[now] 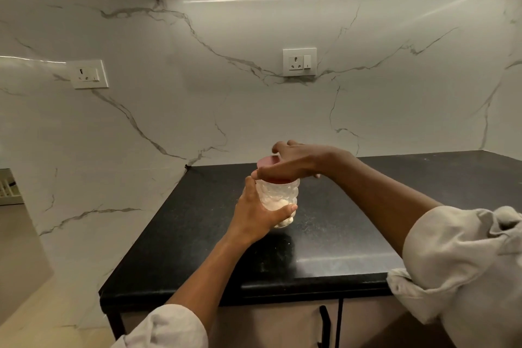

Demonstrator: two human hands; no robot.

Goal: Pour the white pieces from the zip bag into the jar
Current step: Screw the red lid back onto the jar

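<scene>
Now jar (278, 198) on black worktop (353, 234), white pieces (285, 220) inside at bottom. Left hand (254, 215) grip wraps jar wall; right hand (293, 164) grip closed over pink lid (267, 162). Likely lid step: steady base, keep jar upright. Zip bag unseen.

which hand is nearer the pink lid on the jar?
Right. The right hand lies on top of the pink lid, covering most of it. The left hand is lower, wrapped around the jar body below the lid.

Blk countertop (353, 234), marble wall w/ two sockets (299, 62), (89, 74).
</scene>
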